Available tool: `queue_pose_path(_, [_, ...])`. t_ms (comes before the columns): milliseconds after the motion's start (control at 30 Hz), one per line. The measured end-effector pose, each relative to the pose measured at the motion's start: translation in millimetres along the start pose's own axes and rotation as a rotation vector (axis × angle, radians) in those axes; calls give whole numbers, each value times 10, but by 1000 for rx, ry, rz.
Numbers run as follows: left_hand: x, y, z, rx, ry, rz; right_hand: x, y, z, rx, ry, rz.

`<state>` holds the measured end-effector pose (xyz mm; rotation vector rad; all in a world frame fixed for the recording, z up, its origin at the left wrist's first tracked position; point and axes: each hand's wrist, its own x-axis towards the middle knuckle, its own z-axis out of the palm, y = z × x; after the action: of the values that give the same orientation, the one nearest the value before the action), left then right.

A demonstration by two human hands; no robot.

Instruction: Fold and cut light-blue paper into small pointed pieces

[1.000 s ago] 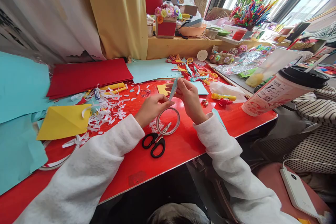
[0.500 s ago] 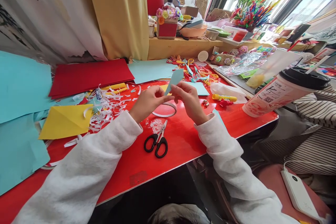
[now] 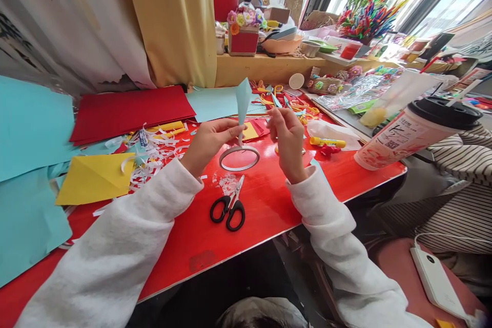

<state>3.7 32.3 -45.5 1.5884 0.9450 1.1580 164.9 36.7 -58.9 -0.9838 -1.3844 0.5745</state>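
Observation:
A small light-blue folded paper piece [image 3: 242, 100] stands upright, its narrow lower end pinched between the thumb and fingers of my left hand [image 3: 215, 141]. My right hand [image 3: 287, 136] is to its right, apart from the paper, with thumb and fingers pressed together; whatever is between them, if anything, is too small to name. Just below the paper, a roll of white tape [image 3: 239, 168] hangs or rests over the red table [image 3: 265, 215]. Black-handled scissors [image 3: 231, 206] lie below the roll, blades pointing away from me.
White paper shreds [image 3: 154, 159] and a yellow sheet [image 3: 96, 178] lie at the left, near red sheets [image 3: 132, 113]. A yellow glue stick [image 3: 327, 142] is right of my hands. A large cup [image 3: 415, 136] leans near the table's right edge.
My right hand has let go of the blue paper and moved right. The paper has turned upright in my left hand, which has shifted slightly left. More of the tape roll shows.

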Motion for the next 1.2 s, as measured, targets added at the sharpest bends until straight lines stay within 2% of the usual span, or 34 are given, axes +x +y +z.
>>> queue_pose_path(33, [8,11,-19,-12,35,0,-69,-70,-8,-100,20,-28])
queue_pose_path(67, [16,23,-39,-19,69,2,-171,-149,-2,-241,-38,-51])
queue_pose_path(167, [34,56,-93,-17,141,20,-613,-376,103,-772,-454,-84])
queue_pose_path(233, [39,80,-119,-9,162,44,-901,-464,206,-1000,-632,-69])
queue_pose_path(267, [39,95,-129,0,168,57,-1006,-485,246,-1080,-680,-44])
queue_pose_path(367, [34,151,-160,44,186,76,-1122,-502,242,-1193,-712,-33])
queue_pose_path(500, [31,232,-232,62,204,114,-1014,-528,-18,-1241,-782,-74])
queue_pose_path(600, [30,280,-289,58,210,149,-955,-529,-228,-1304,-803,65])
queue_pose_path(700, [26,318,-317,48,209,161,-932,-483,-367,-1201,-799,180])
queue_pose_path(767, [19,341,-316,48,189,155,-908,-435,-444,-1046,-787,235])
queue_pose_path(833, [9,362,-306,59,154,144,-883,-377,-525,-726,-873,379])
queue_pose_path(900, [-4,381,-293,70,117,128,-883,-308,-604,-236,-985,607])
queue_pose_path(967, [-18,394,-282,76,85,107,-924,-236,-658,119,-864,730])
queue_pose_path(1033, [-28,399,-275,83,56,84,-992,-176,-674,309,-730,774])
queue_pose_path(1200, [-26,370,-276,76,15,56,-1054,-141,-615,453,-588,669])
